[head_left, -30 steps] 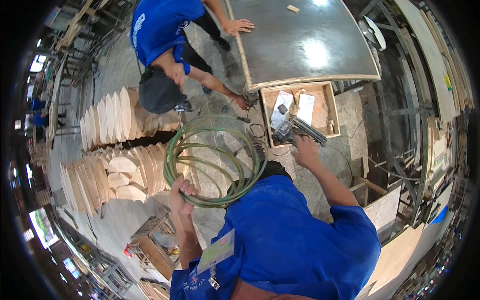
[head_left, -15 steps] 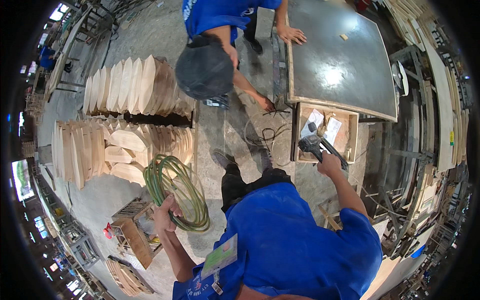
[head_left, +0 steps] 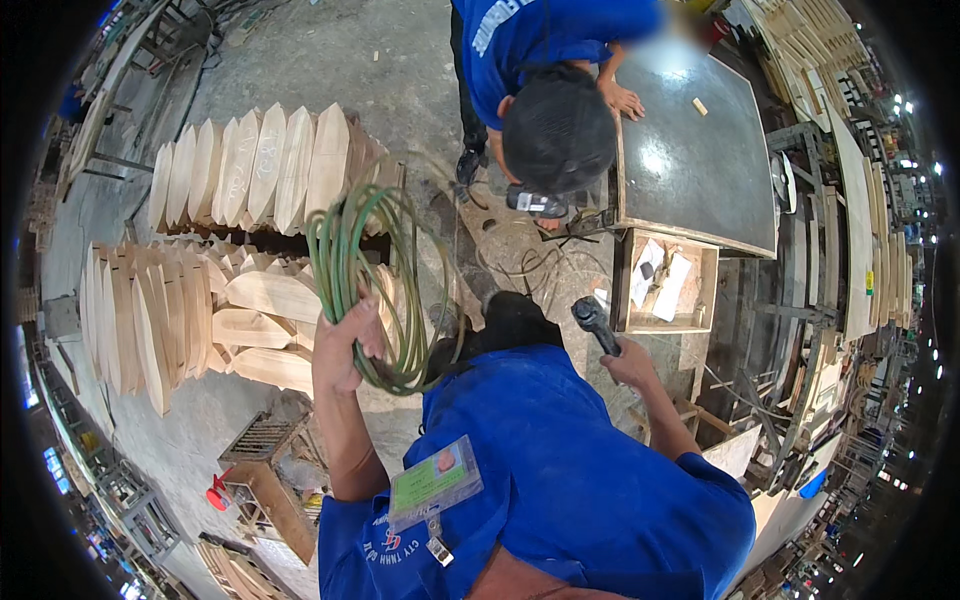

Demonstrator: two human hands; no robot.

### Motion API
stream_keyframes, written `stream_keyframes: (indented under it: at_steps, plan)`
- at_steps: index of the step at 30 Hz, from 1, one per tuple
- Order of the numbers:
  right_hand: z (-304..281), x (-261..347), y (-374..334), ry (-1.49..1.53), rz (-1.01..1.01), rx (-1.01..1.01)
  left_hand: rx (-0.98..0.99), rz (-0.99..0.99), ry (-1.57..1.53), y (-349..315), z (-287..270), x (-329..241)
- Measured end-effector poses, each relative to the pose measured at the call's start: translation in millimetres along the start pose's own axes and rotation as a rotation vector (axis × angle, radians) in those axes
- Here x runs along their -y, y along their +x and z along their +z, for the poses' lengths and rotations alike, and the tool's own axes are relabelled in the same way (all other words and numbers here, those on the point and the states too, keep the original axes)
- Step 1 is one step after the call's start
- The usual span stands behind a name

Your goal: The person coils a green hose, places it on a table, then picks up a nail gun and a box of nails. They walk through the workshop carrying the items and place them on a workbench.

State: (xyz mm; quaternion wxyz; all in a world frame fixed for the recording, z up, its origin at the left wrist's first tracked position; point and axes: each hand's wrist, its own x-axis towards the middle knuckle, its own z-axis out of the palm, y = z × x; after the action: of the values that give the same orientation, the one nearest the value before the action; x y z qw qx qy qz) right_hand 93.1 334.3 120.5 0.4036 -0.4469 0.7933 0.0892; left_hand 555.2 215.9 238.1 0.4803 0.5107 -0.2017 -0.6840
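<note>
My left hand (head_left: 350,340) is closed around a coiled green hose (head_left: 340,250), its loops standing up and fanning out in front of the stacked wood. In my right hand (head_left: 630,363) is a black nail gun (head_left: 594,322), held by the handle with its round head pointing away from me; its lower part is hidden by the hand. Just right of it, an open wooden drawer (head_left: 706,285) holds papers and a small dark object. A dark-topped table (head_left: 690,160) stands above the drawer.
A co-worker (head_left: 558,130) bends down ahead, one hand (head_left: 622,100) on the table. Loose dark hose (head_left: 530,265) lies on the floor before me. Stacked pointed wooden boards (head_left: 265,165) stand at left, a wooden crate (head_left: 270,505) below them. Long planks (head_left: 850,220) line the right side.
My left hand has raised the coil forward. My right hand has drawn the nail gun back and left, away from over the drawer. The co-worker's head appears farther right.
</note>
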Motion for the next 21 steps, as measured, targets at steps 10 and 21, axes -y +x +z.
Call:
stream_keyframes:
  at_steps: [10,21]
  plan:
    - [136,4,72,1.095,0.544,0.444,0.249,-0.052,-0.245,125,17,-95]
    - [85,98,156,0.903,0.407,0.231,0.439,0.15,-0.216,291,50,-228]
